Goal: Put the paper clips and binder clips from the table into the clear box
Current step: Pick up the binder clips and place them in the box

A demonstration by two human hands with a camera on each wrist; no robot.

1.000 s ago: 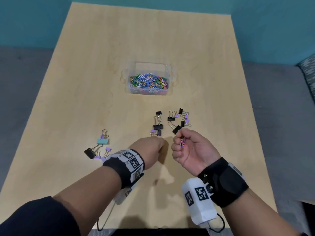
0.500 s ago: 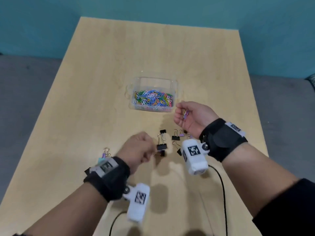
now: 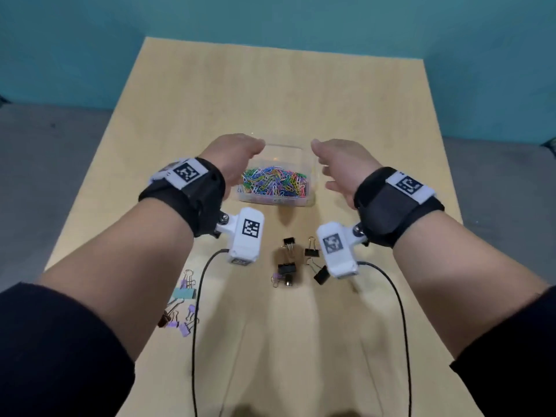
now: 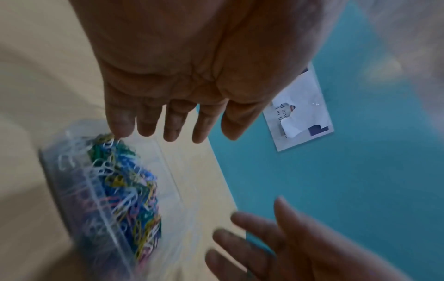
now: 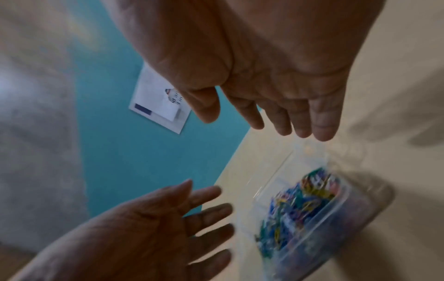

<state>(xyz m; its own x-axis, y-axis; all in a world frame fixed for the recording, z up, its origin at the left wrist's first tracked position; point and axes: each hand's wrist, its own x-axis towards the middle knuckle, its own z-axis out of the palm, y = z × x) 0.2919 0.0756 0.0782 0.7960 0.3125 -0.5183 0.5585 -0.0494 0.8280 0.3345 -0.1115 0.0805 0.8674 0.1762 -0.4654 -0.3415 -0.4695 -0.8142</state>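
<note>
The clear box sits mid-table, filled with colourful paper clips. My left hand hovers over the box's left side, fingers straight, palm empty. My right hand hovers over its right side, also spread and empty. Black binder clips lie on the table in front of the box, between my wrists. A teal clip and several lilac binder clips lie near the left forearm.
The wooden table has bare surface behind the box. Teal walls rise behind the table, with a white paper sheet on one. Grey floor lies beside the table. Black cables trail from the wrist cameras.
Both hands moved forward from the near binder clips to above the box and opened. The paper clips pinched in my right hand are no longer held.
</note>
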